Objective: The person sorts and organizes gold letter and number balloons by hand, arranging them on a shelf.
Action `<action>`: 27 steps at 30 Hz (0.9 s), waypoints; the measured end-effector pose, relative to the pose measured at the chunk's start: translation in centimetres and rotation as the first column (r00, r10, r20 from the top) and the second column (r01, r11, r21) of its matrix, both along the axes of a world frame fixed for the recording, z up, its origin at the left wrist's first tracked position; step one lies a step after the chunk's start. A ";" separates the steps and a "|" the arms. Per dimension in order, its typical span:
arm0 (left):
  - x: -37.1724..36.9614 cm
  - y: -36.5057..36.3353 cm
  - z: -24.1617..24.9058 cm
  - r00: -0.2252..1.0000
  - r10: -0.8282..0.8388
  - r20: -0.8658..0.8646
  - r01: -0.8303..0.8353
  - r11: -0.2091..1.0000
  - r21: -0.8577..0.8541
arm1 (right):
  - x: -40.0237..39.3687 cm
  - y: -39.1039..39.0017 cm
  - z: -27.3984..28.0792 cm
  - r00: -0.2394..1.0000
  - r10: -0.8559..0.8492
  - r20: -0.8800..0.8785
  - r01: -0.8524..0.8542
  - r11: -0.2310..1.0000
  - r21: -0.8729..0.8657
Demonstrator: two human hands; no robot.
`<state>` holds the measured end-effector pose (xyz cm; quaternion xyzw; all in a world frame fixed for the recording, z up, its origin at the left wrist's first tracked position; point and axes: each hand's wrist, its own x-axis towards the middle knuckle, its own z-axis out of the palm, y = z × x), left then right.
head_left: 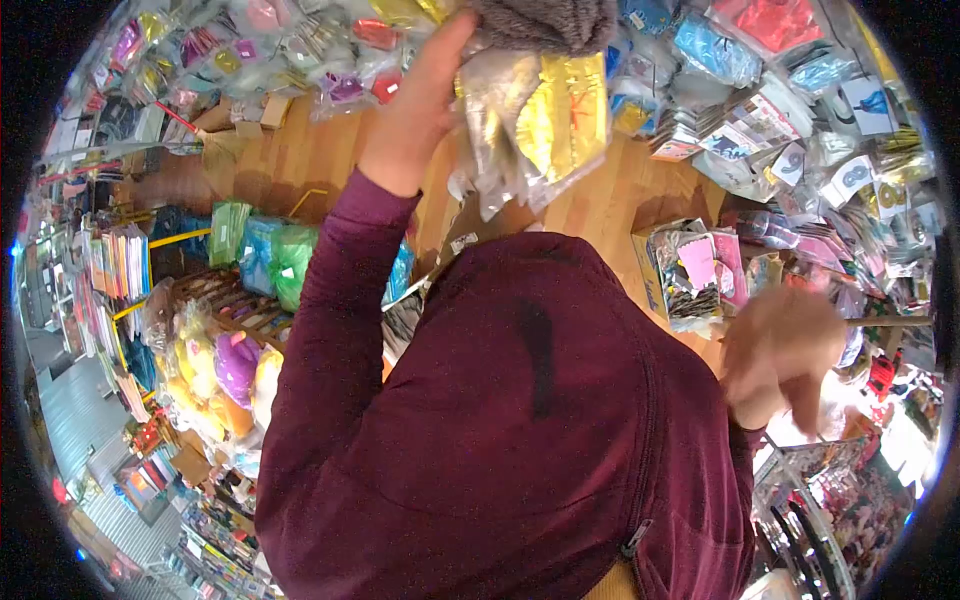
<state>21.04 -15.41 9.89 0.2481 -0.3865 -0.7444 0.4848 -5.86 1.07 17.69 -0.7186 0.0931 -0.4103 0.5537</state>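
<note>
My left hand [425,95] is raised at the top of the head view, gripping a clear plastic packet [560,115] with shiny gold contents. Some of its fingers are hidden behind the packet. Grey fluffy material [545,25] covers the packet's upper edge at the top of the view. My right hand [785,355] is out to the right at about waist height, smeared by motion. A thin stick [890,321] shows just beyond it; I cannot tell whether the hand holds it.
Bagged goods [720,50] and numbered white cards [855,175] crowd the right side. A box of packets [690,265] stands on the wooden floor [300,150]. On the left are a yellow-framed rack [180,238], green bags [293,265] and bagged plush toys [237,368].
</note>
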 end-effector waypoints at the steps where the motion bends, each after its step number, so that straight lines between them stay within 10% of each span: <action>1: -1.2 0.1 1.3 0.998 -0.056 -0.038 0.054 0.998 -0.034 | 0.0 0.5 -0.4 0.918 -0.392 -0.061 0.394 0.919 0.027; 2: -2.0 -0.5 1.4 0.992 -0.111 -0.055 0.108 0.993 -0.056 | -0.2 1.1 -0.9 0.684 -0.719 -0.126 0.727 0.686 0.033; 7: -6.2 -4.0 -3.0 0.812 -0.462 -0.356 0.477 0.877 -0.048 | -0.6 -3.0 -4.0 0.438 -0.874 -0.210 0.897 0.440 0.042; 9: -9.0 -1.0 -1.5 0.989 -0.138 0.047 0.132 0.984 0.116 | -0.2 -3.8 -4.5 0.395 -0.893 -0.214 0.917 0.399 0.028; 19: -10.8 2.1 -0.7 0.952 -0.290 0.093 0.263 0.936 0.233 | -2.1 -4.5 -7.9 0.200 -0.969 -0.147 0.974 0.180 0.139; 27: -11.0 2.4 -2.0 0.951 -0.303 0.066 0.275 0.922 0.272 | -0.2 -6.3 -6.1 0.103 -0.993 -0.064 0.918 0.120 -0.378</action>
